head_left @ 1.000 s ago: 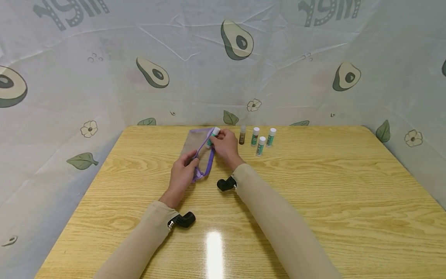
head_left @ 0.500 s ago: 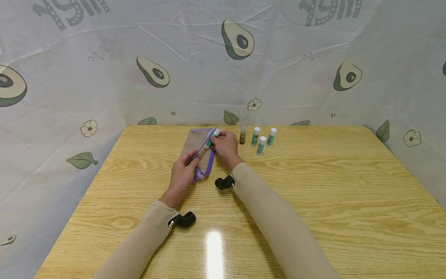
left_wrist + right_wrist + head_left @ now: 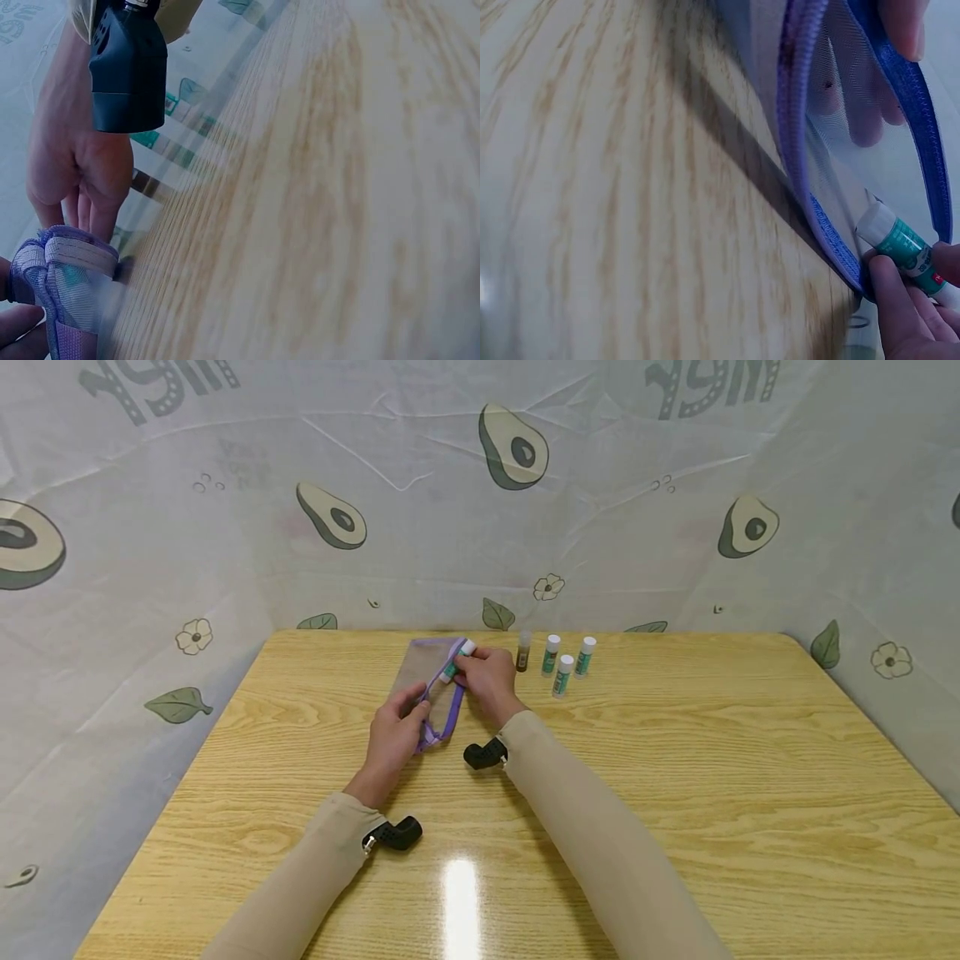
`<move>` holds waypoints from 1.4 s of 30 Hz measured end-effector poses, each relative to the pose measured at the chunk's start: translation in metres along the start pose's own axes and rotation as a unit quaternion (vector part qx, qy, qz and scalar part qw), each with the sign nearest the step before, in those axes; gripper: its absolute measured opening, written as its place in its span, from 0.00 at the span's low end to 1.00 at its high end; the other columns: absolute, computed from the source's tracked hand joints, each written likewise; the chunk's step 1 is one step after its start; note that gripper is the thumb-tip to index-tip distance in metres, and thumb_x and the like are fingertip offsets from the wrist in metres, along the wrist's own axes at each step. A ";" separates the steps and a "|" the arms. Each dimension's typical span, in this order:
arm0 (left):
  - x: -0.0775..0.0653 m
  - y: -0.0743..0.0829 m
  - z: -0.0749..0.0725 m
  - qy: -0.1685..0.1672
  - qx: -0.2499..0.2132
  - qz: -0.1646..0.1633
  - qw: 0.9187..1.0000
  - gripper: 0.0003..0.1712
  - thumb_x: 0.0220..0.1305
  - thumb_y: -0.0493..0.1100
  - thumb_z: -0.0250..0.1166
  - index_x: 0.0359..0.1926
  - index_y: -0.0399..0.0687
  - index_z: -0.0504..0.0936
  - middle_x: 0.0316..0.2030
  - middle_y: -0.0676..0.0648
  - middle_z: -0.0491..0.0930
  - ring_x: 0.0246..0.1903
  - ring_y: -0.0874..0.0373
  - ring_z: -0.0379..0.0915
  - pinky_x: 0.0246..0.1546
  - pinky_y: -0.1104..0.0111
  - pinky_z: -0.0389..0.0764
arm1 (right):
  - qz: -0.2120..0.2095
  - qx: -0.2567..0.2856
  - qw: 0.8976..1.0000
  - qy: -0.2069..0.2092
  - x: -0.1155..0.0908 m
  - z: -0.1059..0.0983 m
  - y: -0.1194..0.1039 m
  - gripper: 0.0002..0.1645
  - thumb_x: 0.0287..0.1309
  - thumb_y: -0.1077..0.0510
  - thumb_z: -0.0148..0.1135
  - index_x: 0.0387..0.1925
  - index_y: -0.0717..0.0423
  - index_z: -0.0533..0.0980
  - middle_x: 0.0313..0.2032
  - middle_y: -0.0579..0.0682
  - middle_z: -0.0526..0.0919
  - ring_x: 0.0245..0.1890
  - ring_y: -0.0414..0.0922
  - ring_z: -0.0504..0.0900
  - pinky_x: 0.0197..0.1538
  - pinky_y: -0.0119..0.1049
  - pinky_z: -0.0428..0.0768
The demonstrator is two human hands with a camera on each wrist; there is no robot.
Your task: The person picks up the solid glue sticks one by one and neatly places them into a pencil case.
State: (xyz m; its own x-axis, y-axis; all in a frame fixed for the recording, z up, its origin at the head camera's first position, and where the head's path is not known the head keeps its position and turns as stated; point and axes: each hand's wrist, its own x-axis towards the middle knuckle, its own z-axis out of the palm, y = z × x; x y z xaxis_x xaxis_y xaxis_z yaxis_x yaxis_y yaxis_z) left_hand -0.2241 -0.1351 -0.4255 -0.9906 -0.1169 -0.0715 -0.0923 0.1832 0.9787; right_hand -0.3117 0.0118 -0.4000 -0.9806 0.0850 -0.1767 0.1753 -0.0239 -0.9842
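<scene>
A mesh pouch with purple zipper edging (image 3: 418,667) lies at the back of the table, its mouth spread apart in the right wrist view. My left hand (image 3: 393,732) pinches the near edge of that mouth between thumb and fingers. Between the thumb and fingers of my right hand (image 3: 489,680) is a glue stick (image 3: 909,252) with a white cap and green label. It is tilted, at the opening of the pouch. In the left wrist view, my right hand (image 3: 79,169) partly hides behind the pouch edge (image 3: 79,259).
Right of my right hand stand a brown tube with a clear cap (image 3: 522,653) and three more upright glue sticks, the nearest glue stick (image 3: 562,677) slightly in front. A printed cloth (image 3: 420,527) hangs behind the wooden table (image 3: 675,777). Each wrist carries a black camera (image 3: 399,833).
The glue stick leans over more and has dropped slightly at the pouch's mouth, with my right hand still holding it. My left hand stays on the pouch edge.
</scene>
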 end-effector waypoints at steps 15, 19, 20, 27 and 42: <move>0.000 0.002 0.000 0.002 0.000 -0.004 1.000 0.26 0.80 0.44 0.58 0.75 0.48 0.75 0.74 0.42 0.75 0.75 0.48 0.69 0.76 0.52 0.70 | 0.010 -0.027 0.999 0.027 -0.002 -0.002 -0.001 0.20 0.73 0.61 0.65 0.60 0.68 0.82 0.49 0.64 0.91 0.48 0.55 0.93 0.51 0.41 0.90; 0.000 0.004 0.001 0.007 0.006 -0.006 1.000 0.26 0.79 0.44 0.59 0.74 0.48 0.76 0.73 0.42 0.76 0.75 0.48 0.70 0.76 0.53 0.70 | 0.011 -0.023 0.999 0.026 -0.004 -0.002 -0.001 0.19 0.73 0.62 0.64 0.59 0.68 0.83 0.48 0.64 0.91 0.48 0.57 0.93 0.51 0.42 0.90; 0.000 0.005 0.001 0.008 0.009 -0.004 1.000 0.26 0.79 0.44 0.59 0.74 0.47 0.76 0.73 0.42 0.76 0.75 0.48 0.70 0.76 0.53 0.70 | 0.011 -0.025 0.999 0.027 -0.004 -0.003 -0.002 0.19 0.73 0.61 0.64 0.59 0.68 0.83 0.47 0.64 0.91 0.48 0.57 0.93 0.51 0.42 0.90; -0.001 0.005 0.002 0.008 0.011 0.002 1.000 0.26 0.79 0.43 0.60 0.73 0.45 0.76 0.72 0.40 0.77 0.73 0.48 0.72 0.74 0.53 0.72 | 0.004 -0.045 0.999 0.027 -0.006 -0.002 -0.003 0.17 0.72 0.61 0.63 0.56 0.67 0.85 0.46 0.63 0.92 0.46 0.56 0.93 0.51 0.42 0.90; -0.001 0.004 0.001 0.002 0.002 -0.003 1.000 0.27 0.79 0.44 0.59 0.74 0.46 0.75 0.72 0.41 0.76 0.73 0.48 0.71 0.75 0.53 0.71 | 0.017 -0.017 1.000 0.006 -0.009 -0.003 -0.005 0.20 0.68 0.70 0.58 0.59 0.69 0.82 0.49 0.65 0.91 0.50 0.58 0.92 0.53 0.42 0.89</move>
State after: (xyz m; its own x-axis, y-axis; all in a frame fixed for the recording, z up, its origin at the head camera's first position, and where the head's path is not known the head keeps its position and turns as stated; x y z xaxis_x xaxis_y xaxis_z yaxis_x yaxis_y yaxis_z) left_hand -0.2239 -0.1332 -0.4218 -0.9895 -0.1220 -0.0774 -0.0995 0.1870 0.9773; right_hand -0.3039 0.0142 -0.3939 -0.9730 0.0964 -0.2099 0.2116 0.0076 -0.9773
